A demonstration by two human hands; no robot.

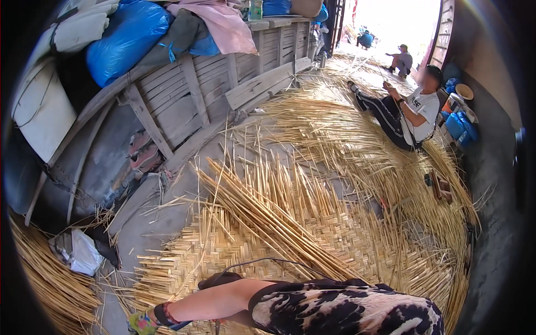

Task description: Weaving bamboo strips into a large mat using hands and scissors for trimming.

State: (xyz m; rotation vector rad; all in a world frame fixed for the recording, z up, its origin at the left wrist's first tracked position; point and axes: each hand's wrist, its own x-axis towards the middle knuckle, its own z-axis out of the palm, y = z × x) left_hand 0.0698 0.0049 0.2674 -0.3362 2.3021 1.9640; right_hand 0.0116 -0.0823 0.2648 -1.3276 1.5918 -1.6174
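A bare forearm, apparently my right one, reaches across the lower edge from a black-and-white patterned sleeve. At its end is a dark wristband, then what looks like my right hand (140,322) in a bright floral glove. The picture's edge cuts off its fingers, so their hold is hidden. My left hand does not show. Beyond the arm spreads a woven reed mat (218,254) in a zigzag pattern, its loose ends sticking out. A bundle of split reeds (268,220) lies diagonally across it. A thin dark cord (273,259) arcs over the mat beside the sleeve.
Reed stalks (312,120) cover the floor toward the bright doorway. A co-worker (419,111) sits on them at right; another person (401,60) squats farther off. A wooden cart (192,92) piled with bags stands left. Reeds (50,279) and a white bag (85,254) lie near-left.
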